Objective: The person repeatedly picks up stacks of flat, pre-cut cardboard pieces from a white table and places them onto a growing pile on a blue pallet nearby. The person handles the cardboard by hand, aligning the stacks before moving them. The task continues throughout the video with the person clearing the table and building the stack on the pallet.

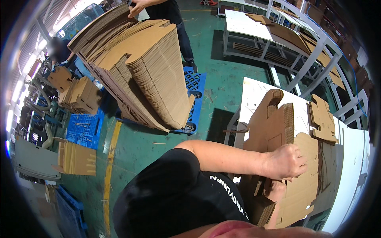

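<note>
My left hand (287, 162) is closed in a fist above a flat brown die-cut cardboard sheet (305, 190) on a white-topped table (250, 89). Its palm side is hidden, so what the fist holds, if anything, does not show. Just below it in the picture is my right hand (276, 191), beside a cut cardboard edge, its fingers mostly hidden by the left hand and the cardboard. A thick bundle of cardboard sheets (274, 125) with notched edges lies against the left forearm. Another thick cardboard edge (262, 210) sits close to my body.
A tall stack of cardboard blanks (158, 71) stands on a blue pallet (194, 81), with a person (182, 31) behind it. Another person (59, 51) is at far left. More cut cardboard (322, 119) lies on the table. A white-topped workbench (246, 23) stands beyond.
</note>
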`<action>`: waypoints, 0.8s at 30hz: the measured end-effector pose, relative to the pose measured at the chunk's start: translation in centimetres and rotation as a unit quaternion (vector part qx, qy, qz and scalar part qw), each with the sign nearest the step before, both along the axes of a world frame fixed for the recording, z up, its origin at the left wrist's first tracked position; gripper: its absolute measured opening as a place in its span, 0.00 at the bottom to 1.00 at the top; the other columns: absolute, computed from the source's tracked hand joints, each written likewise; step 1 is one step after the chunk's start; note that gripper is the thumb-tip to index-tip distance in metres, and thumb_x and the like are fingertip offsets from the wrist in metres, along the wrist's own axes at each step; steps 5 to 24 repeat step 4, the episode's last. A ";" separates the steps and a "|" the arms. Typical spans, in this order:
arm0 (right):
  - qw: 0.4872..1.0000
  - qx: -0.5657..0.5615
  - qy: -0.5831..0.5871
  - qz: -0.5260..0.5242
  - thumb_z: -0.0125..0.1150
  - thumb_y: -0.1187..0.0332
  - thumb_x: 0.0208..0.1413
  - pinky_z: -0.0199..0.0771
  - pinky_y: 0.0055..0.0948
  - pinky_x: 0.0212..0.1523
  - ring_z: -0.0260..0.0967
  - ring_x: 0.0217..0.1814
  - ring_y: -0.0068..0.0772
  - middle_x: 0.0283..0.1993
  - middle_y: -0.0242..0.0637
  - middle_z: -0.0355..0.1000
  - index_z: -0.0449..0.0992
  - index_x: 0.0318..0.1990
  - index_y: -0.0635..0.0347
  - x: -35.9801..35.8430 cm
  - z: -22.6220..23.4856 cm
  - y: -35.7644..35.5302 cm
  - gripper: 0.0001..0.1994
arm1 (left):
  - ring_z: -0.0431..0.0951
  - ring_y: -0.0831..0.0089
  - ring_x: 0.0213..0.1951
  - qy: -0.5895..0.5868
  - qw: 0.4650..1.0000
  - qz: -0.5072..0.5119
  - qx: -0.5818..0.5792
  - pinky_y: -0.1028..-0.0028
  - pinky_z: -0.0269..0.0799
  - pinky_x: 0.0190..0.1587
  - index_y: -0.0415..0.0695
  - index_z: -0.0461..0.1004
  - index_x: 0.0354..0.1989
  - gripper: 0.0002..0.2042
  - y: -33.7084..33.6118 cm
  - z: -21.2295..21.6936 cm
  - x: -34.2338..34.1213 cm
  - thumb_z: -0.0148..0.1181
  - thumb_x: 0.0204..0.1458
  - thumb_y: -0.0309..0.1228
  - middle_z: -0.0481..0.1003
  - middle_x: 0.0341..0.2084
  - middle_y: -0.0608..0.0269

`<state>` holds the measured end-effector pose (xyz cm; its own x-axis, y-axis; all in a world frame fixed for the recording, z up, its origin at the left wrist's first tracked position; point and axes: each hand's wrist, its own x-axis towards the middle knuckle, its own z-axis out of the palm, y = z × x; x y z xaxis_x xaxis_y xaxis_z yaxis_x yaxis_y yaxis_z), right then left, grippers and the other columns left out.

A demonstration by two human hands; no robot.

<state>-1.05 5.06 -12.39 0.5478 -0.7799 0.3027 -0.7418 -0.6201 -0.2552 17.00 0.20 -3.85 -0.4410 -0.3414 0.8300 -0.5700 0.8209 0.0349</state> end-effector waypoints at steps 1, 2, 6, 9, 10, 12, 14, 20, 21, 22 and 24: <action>0.999 -0.027 -0.032 0.011 0.59 0.77 0.41 0.67 0.39 0.24 0.71 0.25 0.47 0.22 0.45 0.71 0.77 0.27 0.61 0.0 -0.6 -0.2 0.04 | 0.72 0.72 0.26 0.004 1.000 0.006 -0.009 0.73 0.66 0.28 0.45 0.70 0.26 0.15 0.0 -0.2 -0.1 0.65 0.29 0.36 0.67 0.21 0.68; 0.996 -0.055 -0.063 0.022 0.58 0.77 0.41 0.67 0.40 0.26 0.71 0.26 0.46 0.22 0.46 0.71 0.77 0.28 0.60 0.0 -1.0 -0.2 0.05 | 0.72 0.72 0.26 0.004 1.000 0.005 -0.004 0.73 0.66 0.29 0.45 0.70 0.27 0.16 0.2 -0.2 -0.1 0.66 0.28 0.36 0.67 0.21 0.69; 0.994 0.026 -0.084 -0.060 0.59 0.75 0.43 0.68 0.42 0.31 0.71 0.28 0.51 0.23 0.48 0.72 0.77 0.29 0.58 -0.2 -1.9 0.2 0.04 | 0.72 0.71 0.26 0.000 1.000 0.006 0.007 0.72 0.67 0.30 0.45 0.70 0.28 0.17 0.5 -0.1 0.0 0.67 0.28 0.36 0.67 0.21 0.69; 0.994 0.026 -0.084 -0.060 0.59 0.75 0.43 0.68 0.42 0.31 0.71 0.28 0.51 0.23 0.48 0.72 0.77 0.29 0.58 -0.2 -1.9 0.2 0.04 | 0.72 0.71 0.26 0.000 1.000 0.006 0.007 0.72 0.67 0.30 0.45 0.70 0.28 0.17 0.5 -0.1 0.0 0.67 0.28 0.36 0.67 0.21 0.69; 0.994 0.026 -0.084 -0.060 0.59 0.75 0.43 0.68 0.42 0.31 0.71 0.28 0.51 0.23 0.48 0.72 0.77 0.29 0.58 -0.2 -1.9 0.2 0.04 | 0.72 0.71 0.26 0.000 1.000 0.006 0.007 0.72 0.67 0.30 0.45 0.70 0.28 0.17 0.5 -0.1 0.0 0.67 0.28 0.36 0.67 0.21 0.69; 0.994 0.026 -0.084 -0.060 0.59 0.75 0.43 0.68 0.42 0.31 0.71 0.28 0.51 0.23 0.48 0.72 0.77 0.29 0.58 -0.2 -1.9 0.2 0.04 | 0.72 0.71 0.26 0.000 1.000 0.006 0.007 0.72 0.67 0.30 0.45 0.70 0.28 0.17 0.5 -0.1 0.0 0.67 0.28 0.36 0.67 0.21 0.69; 0.994 0.026 -0.084 -0.060 0.59 0.75 0.43 0.68 0.42 0.31 0.71 0.28 0.51 0.23 0.48 0.72 0.77 0.29 0.58 -0.2 -1.9 0.2 0.04 | 0.72 0.71 0.26 0.000 1.000 0.006 0.007 0.72 0.67 0.30 0.45 0.70 0.28 0.17 0.5 -0.1 0.0 0.67 0.28 0.36 0.67 0.21 0.69; 0.994 0.026 -0.084 -0.060 0.59 0.75 0.43 0.68 0.42 0.31 0.71 0.28 0.51 0.23 0.48 0.72 0.77 0.29 0.58 -0.2 -1.9 0.2 0.04 | 0.72 0.71 0.26 0.000 1.000 0.006 0.007 0.72 0.67 0.30 0.45 0.70 0.28 0.17 0.5 -0.1 0.0 0.67 0.28 0.36 0.67 0.21 0.69; 0.994 0.026 -0.084 -0.060 0.59 0.75 0.43 0.68 0.42 0.31 0.71 0.28 0.51 0.23 0.48 0.72 0.77 0.29 0.58 -0.2 -1.9 0.2 0.04 | 0.72 0.71 0.26 0.000 1.000 0.006 0.007 0.72 0.67 0.30 0.45 0.70 0.28 0.17 0.5 -0.1 0.0 0.67 0.28 0.36 0.67 0.21 0.69; 0.994 0.026 -0.084 -0.060 0.59 0.75 0.43 0.68 0.42 0.31 0.71 0.28 0.51 0.23 0.48 0.72 0.77 0.29 0.58 -0.2 -1.9 0.2 0.04 | 0.72 0.71 0.26 0.000 1.000 0.006 0.007 0.72 0.67 0.30 0.45 0.70 0.28 0.17 0.5 -0.1 0.0 0.67 0.28 0.36 0.67 0.21 0.69; 0.994 0.026 -0.084 -0.060 0.59 0.75 0.43 0.68 0.42 0.31 0.71 0.28 0.51 0.23 0.48 0.72 0.77 0.29 0.58 -0.2 -1.9 0.2 0.04 | 0.72 0.71 0.26 0.000 1.000 0.006 0.007 0.72 0.67 0.30 0.45 0.70 0.28 0.17 0.5 -0.1 0.0 0.67 0.28 0.36 0.67 0.21 0.69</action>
